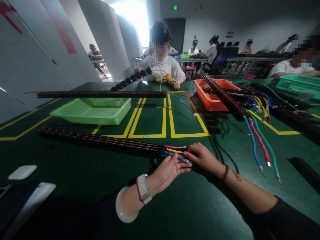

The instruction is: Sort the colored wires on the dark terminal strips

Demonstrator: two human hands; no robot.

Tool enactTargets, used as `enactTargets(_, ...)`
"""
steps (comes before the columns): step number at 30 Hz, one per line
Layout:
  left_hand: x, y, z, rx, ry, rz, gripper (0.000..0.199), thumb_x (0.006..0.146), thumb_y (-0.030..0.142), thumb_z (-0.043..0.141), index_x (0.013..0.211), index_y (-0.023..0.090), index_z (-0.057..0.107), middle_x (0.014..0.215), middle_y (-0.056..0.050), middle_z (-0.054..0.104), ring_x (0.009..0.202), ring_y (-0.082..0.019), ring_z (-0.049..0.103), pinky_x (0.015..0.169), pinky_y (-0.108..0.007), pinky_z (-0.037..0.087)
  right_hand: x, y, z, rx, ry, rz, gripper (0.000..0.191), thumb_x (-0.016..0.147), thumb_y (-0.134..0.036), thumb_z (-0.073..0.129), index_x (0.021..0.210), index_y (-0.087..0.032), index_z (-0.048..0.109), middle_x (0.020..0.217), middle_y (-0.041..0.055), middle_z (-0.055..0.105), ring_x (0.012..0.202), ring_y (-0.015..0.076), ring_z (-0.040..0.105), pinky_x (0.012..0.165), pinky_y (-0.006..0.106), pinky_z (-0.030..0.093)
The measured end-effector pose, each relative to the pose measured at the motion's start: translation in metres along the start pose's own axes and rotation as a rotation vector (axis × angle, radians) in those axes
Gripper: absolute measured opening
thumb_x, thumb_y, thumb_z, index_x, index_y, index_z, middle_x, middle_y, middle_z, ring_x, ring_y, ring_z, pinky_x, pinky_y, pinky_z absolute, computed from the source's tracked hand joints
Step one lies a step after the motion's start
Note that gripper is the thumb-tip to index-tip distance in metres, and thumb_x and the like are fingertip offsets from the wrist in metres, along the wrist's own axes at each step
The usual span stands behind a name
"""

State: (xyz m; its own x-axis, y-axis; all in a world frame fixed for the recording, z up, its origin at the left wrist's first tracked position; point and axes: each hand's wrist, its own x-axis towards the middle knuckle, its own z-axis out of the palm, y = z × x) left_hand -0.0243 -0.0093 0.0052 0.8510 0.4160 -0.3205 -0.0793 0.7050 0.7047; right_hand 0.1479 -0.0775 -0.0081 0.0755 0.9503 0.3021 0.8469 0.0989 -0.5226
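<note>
A long dark busbar strip with copper-coloured lines (100, 140) lies across the green table, with red, yellow and blue cables at its right end. My left hand (170, 171) is palm up below that end, the blue cable (178, 158) between its thumb and outstretched fingers. The blue cable's metal lug points right, over my fingertips. My right hand (205, 158) comes in from the right, its thumb and forefinger closed at the tip of the yellow cable (175, 151). Just above them, the red cable (175, 146) lies free. My right fingers hide the yellow cable's end.
A light green basket (110, 115) and another long strip (100, 95) lie beyond. An orange basket (212, 103) stands back right, a strip with thick blue, red and green cables (260, 143) beside it. A co-worker (162, 66) sits opposite. A white object (22, 172) lies left.
</note>
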Motion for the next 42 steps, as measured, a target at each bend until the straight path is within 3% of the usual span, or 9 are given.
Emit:
enactTargets(5, 0.001, -0.003, -0.003, 0.016, -0.023, 0.023, 0.027, 0.094, 0.030, 0.040, 0.099, 0.006, 0.051, 0.098, -0.020, 0.064, 0.091, -0.023, 0.065, 0.091, -0.041, 0.045, 0.007, 0.005, 0.004, -0.041, 0.040, 0.136, 0.035, 0.090, -0.044, 0.051, 0.072, -0.014, 0.058, 0.067, 0.0014, 0.056, 0.063, 0.0112, 0.046, 0.063, 0.024, 0.030)
enactTargets(11, 0.001, -0.002, -0.005, 0.003, -0.040, 0.021, 0.030, 0.092, 0.035, 0.043, 0.096, 0.008, 0.054, 0.097, -0.018, 0.065, 0.089, -0.021, 0.065, 0.090, -0.040, 0.046, 0.011, 0.006, 0.006, -0.214, 0.174, 0.077, 0.033, 0.090, -0.041, 0.053, 0.071, -0.014, 0.056, 0.069, 0.0018, 0.057, 0.065, 0.0117, 0.047, 0.066, 0.025, 0.028)
enactTargets(16, 0.001, -0.002, -0.004, 0.001, -0.044, 0.013, 0.029, 0.093, 0.034, 0.041, 0.098, 0.007, 0.052, 0.101, -0.020, 0.064, 0.095, -0.023, 0.064, 0.092, -0.042, 0.044, 0.003, 0.004, 0.005, -0.198, 0.162, -0.033, 0.036, 0.093, -0.040, 0.047, 0.069, -0.014, 0.054, 0.065, 0.0014, 0.053, 0.066, 0.0119, 0.045, 0.069, 0.025, 0.027)
enactTargets(20, 0.001, -0.003, -0.004, -0.013, -0.020, 0.020, 0.024, 0.093, 0.029, 0.042, 0.099, 0.008, 0.050, 0.099, -0.019, 0.064, 0.095, -0.023, 0.064, 0.095, -0.044, 0.043, 0.001, 0.000, 0.003, -0.188, 0.125, 0.005, 0.036, 0.092, -0.042, 0.049, 0.070, -0.014, 0.056, 0.066, 0.0010, 0.054, 0.067, 0.0125, 0.045, 0.070, 0.027, 0.026)
enactTargets(23, 0.001, -0.002, -0.003, -0.024, -0.024, 0.018, 0.024, 0.093, 0.029, 0.042, 0.099, 0.007, 0.051, 0.098, -0.018, 0.064, 0.095, -0.023, 0.064, 0.096, -0.044, 0.043, -0.001, -0.004, -0.001, -0.188, 0.189, 0.049, 0.034, 0.091, -0.043, 0.050, 0.075, -0.014, 0.057, 0.071, 0.0011, 0.055, 0.068, 0.0120, 0.046, 0.069, 0.027, 0.026)
enactTargets(26, 0.001, -0.001, -0.002, -0.048, -0.032, 0.013, 0.025, 0.094, 0.027, 0.041, 0.105, 0.008, 0.051, 0.101, -0.017, 0.064, 0.096, -0.022, 0.063, 0.095, -0.043, 0.043, -0.004, -0.010, -0.006, -0.220, 0.263, -0.052, 0.035, 0.093, -0.042, 0.047, 0.074, -0.014, 0.056, 0.072, 0.0023, 0.053, 0.071, 0.0126, 0.045, 0.072, 0.028, 0.027)
enactTargets(33, 0.001, 0.000, -0.001, -0.115, -0.005, 0.020, 0.015, 0.093, 0.025, 0.042, 0.095, 0.011, 0.049, 0.095, -0.010, 0.063, 0.090, -0.017, 0.062, 0.095, -0.041, 0.044, -0.007, -0.016, -0.005, -0.422, 0.229, -0.365, 0.034, 0.089, -0.041, 0.049, 0.067, -0.015, 0.054, 0.065, 0.0028, 0.048, 0.066, 0.0142, 0.035, 0.070, 0.031, 0.024)
enactTargets(38, -0.001, 0.003, 0.005, -0.073, 0.026, -0.002, 0.015, 0.095, 0.025, 0.037, 0.099, 0.012, 0.044, 0.103, -0.013, 0.062, 0.095, -0.019, 0.063, 0.094, -0.042, 0.044, -0.006, -0.014, -0.001, -0.430, 0.204, -0.412, 0.024, 0.090, -0.032, 0.050, 0.072, -0.016, 0.054, 0.067, 0.0018, 0.049, 0.068, 0.0146, 0.038, 0.074, 0.031, 0.027)
enactTargets(42, 0.000, 0.002, 0.001, -0.054, -0.008, 0.005, 0.018, 0.095, 0.027, 0.036, 0.102, 0.012, 0.043, 0.104, -0.016, 0.062, 0.097, -0.020, 0.063, 0.095, -0.043, 0.043, -0.006, -0.012, 0.002, -0.406, 0.198, -0.365, 0.027, 0.092, -0.029, 0.047, 0.069, -0.016, 0.052, 0.066, 0.0016, 0.050, 0.067, 0.0141, 0.037, 0.072, 0.030, 0.027)
